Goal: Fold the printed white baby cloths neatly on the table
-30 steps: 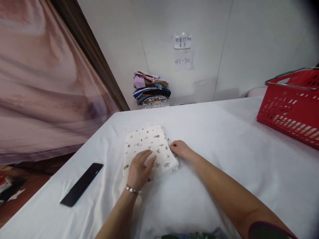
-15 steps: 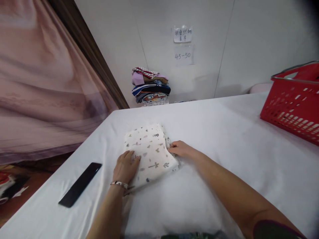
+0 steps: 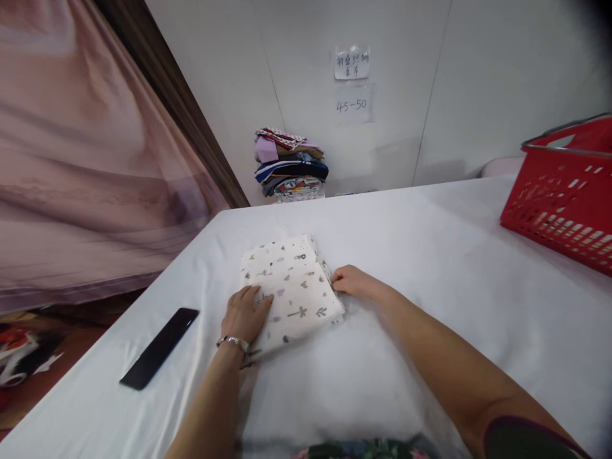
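Note:
A folded white cloth (image 3: 291,280) with small grey, green and pink prints lies on the white-covered table in front of me. My left hand (image 3: 246,312) rests flat on the cloth's left side, its fingers apart. At the cloth's right edge is my right hand (image 3: 351,282), with fingers curled and pressed together against the stacked layers. The fingertips of my right hand are partly hidden, and I cannot make out how much of the edge they pinch.
A black flat object (image 3: 160,349) lies on the table at the left. A red plastic basket (image 3: 564,197) stands at the right. Behind the table's far edge rises a pile of folded fabrics (image 3: 291,164). A pink curtain (image 3: 86,159) hangs at the left; paper signs (image 3: 354,104) are on the wall.
My right hand has shifted slightly right along the cloth's edge, and the raised right edge now lies straighter. My left hand stays on the cloth. The view has moved a little.

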### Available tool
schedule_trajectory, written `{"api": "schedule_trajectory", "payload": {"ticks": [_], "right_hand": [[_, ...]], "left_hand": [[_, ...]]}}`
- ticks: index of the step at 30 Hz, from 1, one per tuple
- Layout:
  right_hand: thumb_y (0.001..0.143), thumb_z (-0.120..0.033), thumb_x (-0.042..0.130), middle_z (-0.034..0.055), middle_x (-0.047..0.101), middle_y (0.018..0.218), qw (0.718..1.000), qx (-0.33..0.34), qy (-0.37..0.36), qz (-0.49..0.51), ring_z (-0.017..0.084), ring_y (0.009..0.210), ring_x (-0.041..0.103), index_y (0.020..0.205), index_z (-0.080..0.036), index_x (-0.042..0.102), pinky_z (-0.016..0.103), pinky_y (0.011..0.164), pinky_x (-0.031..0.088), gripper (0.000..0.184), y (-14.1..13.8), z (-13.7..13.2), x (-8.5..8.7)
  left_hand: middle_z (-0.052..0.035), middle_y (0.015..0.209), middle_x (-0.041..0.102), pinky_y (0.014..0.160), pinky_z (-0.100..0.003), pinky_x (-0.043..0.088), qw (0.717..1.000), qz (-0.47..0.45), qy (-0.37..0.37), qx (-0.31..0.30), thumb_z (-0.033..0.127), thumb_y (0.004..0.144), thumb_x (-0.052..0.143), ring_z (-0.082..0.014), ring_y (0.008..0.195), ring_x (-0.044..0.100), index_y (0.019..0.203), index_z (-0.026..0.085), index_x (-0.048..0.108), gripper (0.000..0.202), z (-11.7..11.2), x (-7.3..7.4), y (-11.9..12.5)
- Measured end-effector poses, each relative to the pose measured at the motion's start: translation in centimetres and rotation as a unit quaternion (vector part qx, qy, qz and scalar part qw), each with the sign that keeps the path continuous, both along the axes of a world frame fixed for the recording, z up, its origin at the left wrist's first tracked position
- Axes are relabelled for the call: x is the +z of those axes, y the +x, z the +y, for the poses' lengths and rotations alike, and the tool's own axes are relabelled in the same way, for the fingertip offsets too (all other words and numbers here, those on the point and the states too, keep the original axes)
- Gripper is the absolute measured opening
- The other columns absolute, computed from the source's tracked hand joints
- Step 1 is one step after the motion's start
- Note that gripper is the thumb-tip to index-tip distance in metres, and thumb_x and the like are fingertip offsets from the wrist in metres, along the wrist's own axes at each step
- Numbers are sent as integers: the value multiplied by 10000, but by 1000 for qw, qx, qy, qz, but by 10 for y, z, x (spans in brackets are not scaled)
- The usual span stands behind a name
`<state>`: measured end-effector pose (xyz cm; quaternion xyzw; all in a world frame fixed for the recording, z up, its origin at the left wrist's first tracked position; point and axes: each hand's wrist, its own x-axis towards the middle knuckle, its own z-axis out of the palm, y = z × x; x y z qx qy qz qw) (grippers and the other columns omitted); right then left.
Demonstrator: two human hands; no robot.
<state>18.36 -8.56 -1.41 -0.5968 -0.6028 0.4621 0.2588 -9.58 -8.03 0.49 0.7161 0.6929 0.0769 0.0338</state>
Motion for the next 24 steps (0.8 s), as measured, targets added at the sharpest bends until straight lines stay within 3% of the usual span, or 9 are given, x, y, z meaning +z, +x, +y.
{"api": "schedule_trajectory", "payload": {"ticks": [9, 12, 16, 21, 24], "right_hand": [[648, -270, 533, -15, 535, 598, 995, -40, 89, -32, 86, 539, 438, 616, -172, 524, 192, 477, 289, 103, -12, -1, -6], [642, -268, 525, -35, 479, 552, 997, -47, 59, 4, 80, 508, 405, 614, -171, 518, 193, 458, 267, 102, -9, 1, -7], [619, -235, 538, -37, 475, 531, 998, -26, 38, -34, 81, 504, 401, 594, -164, 527, 201, 466, 260, 76, -7, 2, -9], [641, -268, 571, -23, 560, 646, 989, -89, 116, -14, 100, 587, 475, 691, -179, 546, 204, 534, 319, 105, -14, 1, -7], [720, -305, 507, -25, 555, 637, 985, -106, 138, 21, 99, 584, 472, 667, -186, 532, 208, 542, 324, 133, -17, 0, -5]], "left_hand": [[-91, 1270, 471, 981, -393, 319, 1000, -3, 17, -8, 546, 779, 377, -271, 1202, 364, 1173, 169, 532, 567, 1, -6, -3], [-82, 1287, 458, 980, -415, 317, 1000, -13, 11, -5, 570, 780, 368, -277, 1214, 344, 1177, 178, 529, 581, 1, -6, -3], [-79, 1300, 447, 965, -425, 329, 1000, -18, 5, -6, 574, 784, 360, -284, 1221, 332, 1185, 181, 523, 584, 0, -5, -2], [-69, 1297, 448, 988, -385, 309, 1000, -9, 3, 2, 557, 785, 358, -256, 1223, 332, 1192, 173, 518, 582, 0, -4, -1], [-60, 1311, 433, 994, -377, 303, 1000, -6, -6, 13, 556, 786, 356, -248, 1232, 319, 1201, 179, 510, 581, 0, -2, 0]]}}
